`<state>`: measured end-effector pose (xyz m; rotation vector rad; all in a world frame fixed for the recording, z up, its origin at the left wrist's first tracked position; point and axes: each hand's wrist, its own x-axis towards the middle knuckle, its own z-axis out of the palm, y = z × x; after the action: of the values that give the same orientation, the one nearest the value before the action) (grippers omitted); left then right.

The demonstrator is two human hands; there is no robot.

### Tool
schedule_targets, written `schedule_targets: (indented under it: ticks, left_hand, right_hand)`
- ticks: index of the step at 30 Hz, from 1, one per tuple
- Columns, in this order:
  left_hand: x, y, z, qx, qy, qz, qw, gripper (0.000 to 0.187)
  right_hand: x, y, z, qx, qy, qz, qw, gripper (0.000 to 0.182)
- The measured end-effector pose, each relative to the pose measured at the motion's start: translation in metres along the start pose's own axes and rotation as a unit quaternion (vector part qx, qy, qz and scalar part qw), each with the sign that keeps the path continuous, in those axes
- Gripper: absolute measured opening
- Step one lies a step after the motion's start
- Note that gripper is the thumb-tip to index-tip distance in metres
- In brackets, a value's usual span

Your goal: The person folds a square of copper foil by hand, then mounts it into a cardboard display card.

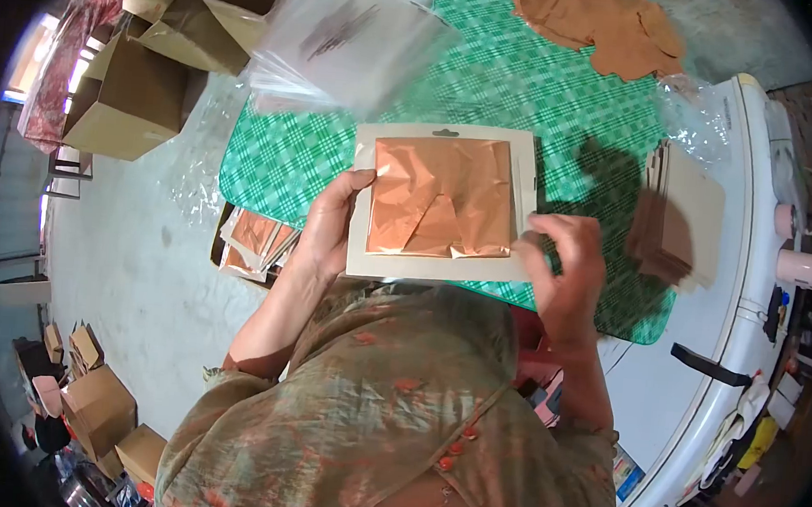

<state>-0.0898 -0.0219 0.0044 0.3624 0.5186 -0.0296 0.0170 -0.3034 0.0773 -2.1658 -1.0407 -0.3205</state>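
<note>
My left hand (335, 216) is closed on the left edge of a cream backing card (358, 261), its thumb on the front. The card is held up in front of my body, with a slotted hang hole along its top. On it lies a square packet of folded, shiny copper-coloured foil (440, 195), under clear film. Beside the card's lower right edge is my right hand (567, 265), fingers bent and smeared by motion, the index finger and thumb right at the edge.
A green checked tablecloth (493, 81) lies beyond the card. On it are clear plastic bags (345, 51), copper-coloured sheets (619, 33) and a stack of cards (682, 216). Below its left edge, a box holds packed foil cards (254, 241). Cardboard boxes (135, 93) stand left, a white appliance (687, 405) right.
</note>
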Motion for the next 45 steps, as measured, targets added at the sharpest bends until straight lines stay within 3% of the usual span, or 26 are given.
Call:
schedule_targets:
  ticks: [4, 8, 11, 13, 15, 17, 20, 23, 25, 27, 28, 31, 37, 45]
  left_hand:
    - [-0.016, 0.001, 0.007, 0.024, 0.019, -0.013, 0.999, 0.048]
    - [-0.028, -0.001, 0.010, 0.101, 0.009, -0.011, 0.995, 0.049]
    - [-0.029, -0.002, -0.001, 0.132, -0.025, -0.024, 0.991, 0.057]
    - [-0.032, -0.001, 0.001, 0.186, -0.022, -0.022, 0.982, 0.060]
    - [-0.040, 0.001, 0.014, 0.424, -0.004, 0.033, 0.905, 0.066]
    - [-0.050, -0.003, 0.015, 0.466, -0.040, 0.128, 0.875, 0.071]
    - [-0.057, 0.003, 0.014, 0.495, -0.040, 0.156, 0.854, 0.077]
    - [-0.040, 0.004, -0.004, 0.574, -0.068, 0.253, 0.776, 0.076]
    - [-0.039, 0.002, 0.001, 0.651, -0.022, 0.303, 0.696, 0.069]
    - [-0.038, 0.003, 0.001, 0.727, -0.012, 0.358, 0.585, 0.065]
    - [-0.039, 0.001, 0.001, 0.721, 0.008, 0.376, 0.583, 0.053]
    - [-0.041, 0.001, -0.015, 0.781, -0.015, 0.412, 0.469, 0.041]
    - [-0.045, -0.013, -0.027, 0.802, 0.006, 0.427, 0.418, 0.039]
    - [-0.040, -0.007, -0.027, 0.827, 0.008, 0.413, 0.381, 0.038]
  right_hand:
    - [-0.028, 0.014, 0.004, 0.116, 0.034, 0.207, 0.971, 0.024]
    - [-0.054, 0.019, 0.007, 0.397, -0.075, 0.394, 0.825, 0.037]
    - [-0.063, 0.007, 0.012, 0.416, -0.081, 0.422, 0.801, 0.038]
    - [-0.062, 0.004, 0.014, 0.353, -0.064, 0.403, 0.842, 0.039]
    - [-0.067, 0.011, 0.016, 0.329, -0.045, 0.375, 0.866, 0.040]
    - [-0.069, 0.014, 0.018, 0.320, -0.045, 0.367, 0.872, 0.042]
    - [-0.069, 0.015, 0.025, 0.312, -0.031, 0.352, 0.882, 0.042]
    - [-0.065, 0.010, 0.031, 0.297, -0.023, 0.363, 0.883, 0.040]
    - [-0.068, 0.013, 0.035, 0.247, -0.035, 0.386, 0.888, 0.037]
    - [-0.066, 0.010, 0.033, 0.048, -0.053, 0.286, 0.955, 0.036]
    - [-0.064, 0.008, 0.032, -0.054, -0.062, 0.231, 0.969, 0.036]
    - [-0.056, 0.006, 0.032, -0.150, -0.003, 0.093, 0.984, 0.040]
    - [-0.007, -0.025, 0.057, -0.088, -0.121, -0.032, 0.988, 0.067]
    - [0.007, -0.032, 0.096, -0.167, -0.236, -0.046, 0.956, 0.087]
